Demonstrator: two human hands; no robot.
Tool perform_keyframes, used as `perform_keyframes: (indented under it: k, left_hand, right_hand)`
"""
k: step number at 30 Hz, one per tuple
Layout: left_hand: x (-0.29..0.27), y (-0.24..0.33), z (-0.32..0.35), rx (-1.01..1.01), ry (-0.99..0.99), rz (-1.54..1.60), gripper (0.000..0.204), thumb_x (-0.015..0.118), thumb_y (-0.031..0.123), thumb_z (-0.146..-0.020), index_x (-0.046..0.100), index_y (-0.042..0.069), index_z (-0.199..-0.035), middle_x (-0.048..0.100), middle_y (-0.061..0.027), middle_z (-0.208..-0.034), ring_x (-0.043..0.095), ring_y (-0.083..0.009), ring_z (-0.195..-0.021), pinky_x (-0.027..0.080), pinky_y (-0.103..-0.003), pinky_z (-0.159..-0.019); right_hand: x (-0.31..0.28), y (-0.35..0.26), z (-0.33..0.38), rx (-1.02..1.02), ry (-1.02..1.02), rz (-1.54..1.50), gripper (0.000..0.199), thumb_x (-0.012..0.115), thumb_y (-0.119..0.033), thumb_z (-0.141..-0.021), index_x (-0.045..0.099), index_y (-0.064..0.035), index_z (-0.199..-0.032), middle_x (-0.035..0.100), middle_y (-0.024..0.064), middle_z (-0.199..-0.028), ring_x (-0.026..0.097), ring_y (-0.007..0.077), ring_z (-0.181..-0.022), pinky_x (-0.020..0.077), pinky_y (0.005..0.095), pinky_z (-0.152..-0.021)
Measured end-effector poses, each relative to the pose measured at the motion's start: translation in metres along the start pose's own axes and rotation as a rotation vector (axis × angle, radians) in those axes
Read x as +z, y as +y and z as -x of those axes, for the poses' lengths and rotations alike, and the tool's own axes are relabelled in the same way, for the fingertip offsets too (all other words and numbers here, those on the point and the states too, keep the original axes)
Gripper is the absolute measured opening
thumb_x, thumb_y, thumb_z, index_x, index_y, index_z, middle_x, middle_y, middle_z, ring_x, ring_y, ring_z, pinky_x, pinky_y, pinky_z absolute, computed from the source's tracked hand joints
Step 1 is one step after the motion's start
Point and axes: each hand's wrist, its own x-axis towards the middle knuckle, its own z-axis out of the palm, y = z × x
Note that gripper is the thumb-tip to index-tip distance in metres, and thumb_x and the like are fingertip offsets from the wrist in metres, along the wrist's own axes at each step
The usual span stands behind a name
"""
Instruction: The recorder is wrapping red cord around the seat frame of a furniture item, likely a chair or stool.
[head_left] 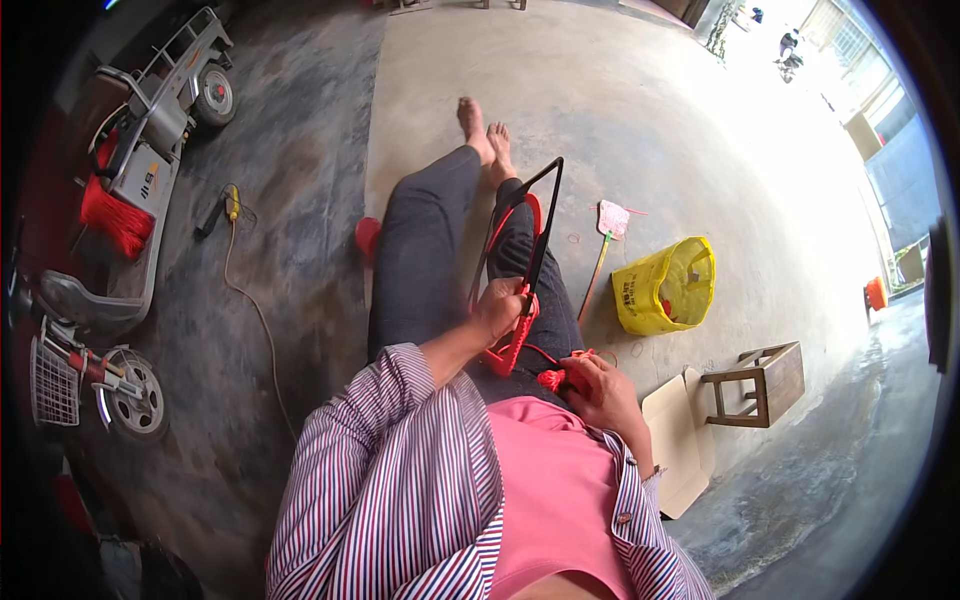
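Above my lap, my left hand (503, 308) is closed on the side of a thin black frame (547, 225), which stands tilted up over my legs. Red cord covers part of that frame in a woven band (508, 347), with a red curved piece showing inside its far end. Low over my right thigh, my right hand (603, 393) pinches a small bunch of red cord (551, 380). A strand of the cord runs between the bunch and the frame. My fingertips partly hide where the cord is gripped.
On the floor to the right are a yellow bag (640, 290), a pink fly swatter (613, 220), a wooden stool (765, 385) and flattened cardboard (675, 440). Leftward, a cable (240, 290) crosses the floor near a three-wheeled vehicle (165, 130) carrying red cord (115, 215).
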Motion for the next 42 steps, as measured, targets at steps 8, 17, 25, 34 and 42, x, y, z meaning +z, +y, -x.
perform_keyframes:
  k: [8, 17, 25, 34, 42]
  left_hand:
    - [0.017, 0.007, -0.007, -0.140, 0.134, -0.185, 0.012, 0.052, 0.014, -0.081, 0.058, 0.005, -0.075, 0.049, 0.0003, -0.052, 0.039, -0.0073, -0.038, 0.029, -0.025, -0.036]
    - [0.025, -0.013, -0.019, -0.250, 0.033, -0.365, 0.014, 0.047, 0.013, -0.087, 0.058, 0.005, -0.083, 0.055, -0.0034, -0.059, 0.049, -0.0109, -0.048, 0.038, -0.028, -0.045]
    - [-0.026, -0.011, -0.031, -0.380, 0.005, 0.239, 0.011, 0.052, 0.012, -0.080, 0.060, 0.005, -0.084, 0.059, -0.0025, -0.073, 0.050, -0.0095, -0.051, 0.039, -0.023, -0.042]
    - [-0.021, 0.012, -0.028, -0.364, -0.005, 0.427, 0.021, 0.051, 0.020, -0.082, 0.059, 0.004, -0.093, 0.056, 0.0001, -0.074, 0.046, -0.0084, -0.058, 0.039, -0.021, -0.055]
    - [-0.018, 0.003, -0.028, -0.392, 0.006, 0.435, 0.017, 0.051, 0.020, -0.085, 0.059, 0.009, -0.096, 0.056, 0.0034, -0.077, 0.047, -0.0068, -0.063, 0.038, -0.021, -0.059]
  right_hand:
    - [-0.010, -0.011, -0.020, -0.202, 0.370, 0.284, 0.025, 0.070, -0.024, -0.073, 0.068, -0.0045, -0.089, 0.059, 0.0105, -0.105, 0.059, 0.0274, -0.091, 0.0505, 0.0347, -0.075]
    - [-0.014, -0.002, -0.041, 0.081, 0.254, -1.139, 0.035, 0.056, -0.024, -0.078, 0.055, 0.0021, -0.101, 0.061, 0.0112, -0.083, 0.060, 0.0190, -0.075, 0.0487, 0.0294, -0.072]
    - [-0.046, 0.027, -0.074, 0.079, 0.349, -1.682, 0.021, 0.055, -0.028, -0.090, 0.047, -0.0121, -0.079, 0.039, -0.0013, -0.062, 0.041, 0.0119, -0.056, 0.0394, 0.0289, -0.055]
    - [-0.027, 0.048, -0.085, 0.275, 0.625, -1.187, 0.019, 0.054, -0.024, -0.094, 0.054, -0.0067, -0.086, 0.057, 0.0040, -0.088, 0.051, 0.0110, -0.072, 0.0426, 0.0256, -0.065]
    - [0.032, 0.006, -0.114, 0.140, 0.214, -0.971, 0.027, 0.054, -0.018, -0.096, 0.057, -0.0007, -0.117, 0.058, -0.0024, -0.087, 0.052, 0.0040, -0.073, 0.0438, 0.0206, -0.064]
